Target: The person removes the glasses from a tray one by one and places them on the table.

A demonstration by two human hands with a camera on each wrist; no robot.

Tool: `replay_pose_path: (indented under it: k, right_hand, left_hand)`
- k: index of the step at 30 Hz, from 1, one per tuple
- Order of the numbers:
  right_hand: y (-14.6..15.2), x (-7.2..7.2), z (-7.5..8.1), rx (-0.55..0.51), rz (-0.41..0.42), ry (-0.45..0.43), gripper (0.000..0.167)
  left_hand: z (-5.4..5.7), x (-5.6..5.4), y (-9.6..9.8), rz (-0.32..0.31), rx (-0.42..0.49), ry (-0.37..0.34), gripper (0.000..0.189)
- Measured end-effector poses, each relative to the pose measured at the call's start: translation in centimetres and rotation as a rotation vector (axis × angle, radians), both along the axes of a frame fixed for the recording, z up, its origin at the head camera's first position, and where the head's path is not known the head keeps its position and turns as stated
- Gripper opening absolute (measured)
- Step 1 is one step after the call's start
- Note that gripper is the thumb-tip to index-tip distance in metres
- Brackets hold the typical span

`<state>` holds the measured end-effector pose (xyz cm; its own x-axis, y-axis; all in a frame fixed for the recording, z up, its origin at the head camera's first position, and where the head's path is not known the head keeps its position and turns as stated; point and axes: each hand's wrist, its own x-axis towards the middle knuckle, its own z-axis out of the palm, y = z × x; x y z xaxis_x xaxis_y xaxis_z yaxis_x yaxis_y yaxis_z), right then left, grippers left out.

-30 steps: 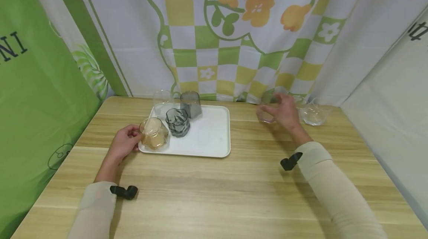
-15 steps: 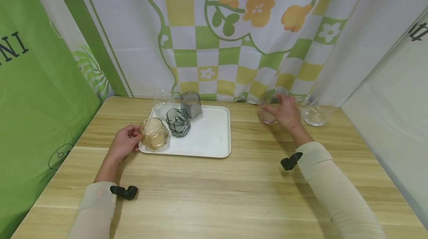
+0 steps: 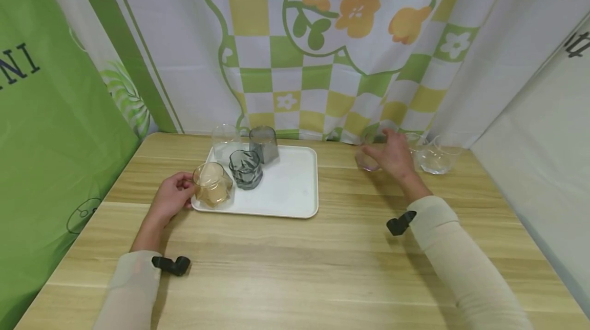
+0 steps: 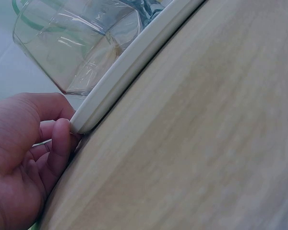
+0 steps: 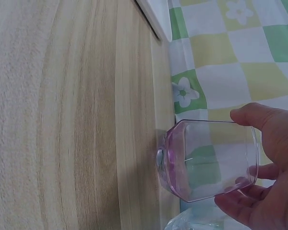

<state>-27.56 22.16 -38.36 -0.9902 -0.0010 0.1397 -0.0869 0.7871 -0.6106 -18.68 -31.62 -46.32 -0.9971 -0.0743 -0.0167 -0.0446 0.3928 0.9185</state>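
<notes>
My left hand [image 3: 172, 198] holds the left corner of a white tray [image 3: 290, 186], its curled fingertips at the rim in the left wrist view. Right beside those fingers an amber glass [image 3: 213, 186] stands on the tray. Next to it are a faceted grey-green glass [image 3: 246, 171], a smoky grey glass [image 3: 263, 143] and a clear glass [image 3: 225, 140]. At the back right, my right hand [image 3: 394, 156] grips a clear glass with a pinkish base [image 5: 201, 163] near its rim, thumb on one side and fingers on the other. Its base is close over the table.
Clear glassware [image 3: 434, 160] stands to the right of the right hand, partly hidden behind it. The wooden table [image 3: 286, 273] ends at a checked curtain [image 3: 286, 79] at the back. A green cloth [image 3: 55, 140] hangs on the left, a pale one [image 3: 544, 115] on the right.
Almost nothing differs. Both hands keep their places, the left at the tray corner and the right on the pinkish-based glass.
</notes>
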Motion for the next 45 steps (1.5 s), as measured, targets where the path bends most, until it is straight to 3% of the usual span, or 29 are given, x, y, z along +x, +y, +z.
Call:
replay_pose_path:
  k: [9,16,22,27,36,45]
  right_hand:
    - [-0.3,0.3,-0.1,-0.021,-0.018,0.013,0.095]
    - [-1.8,0.8,0.7,-0.042,-0.009,0.158,0.082]
    - [-3.9,1.3,1.0,-0.155,0.048,0.277,0.068]
    - [-6.1,1.8,0.6,-0.227,0.131,0.231,0.061]
    - [-11.1,3.3,-0.9,-0.291,0.369,0.092,0.053]
    - [-16.4,4.1,-1.8,-0.319,0.47,-0.009,0.062]
  left_hand:
    - [-0.2,-0.1,-0.2,-0.003,0.005,0.0,0.034]
    - [-0.2,-0.1,-0.1,-0.002,0.002,0.004,0.034]
    - [-0.3,-0.1,0.0,-0.005,0.005,0.005,0.035]
    - [-0.4,-0.1,-0.2,-0.005,0.008,0.008,0.034]
    - [-0.4,-0.2,-0.2,-0.005,0.016,0.01,0.034]
    - [-0.3,-0.2,-0.1,-0.004,0.011,0.011,0.034]
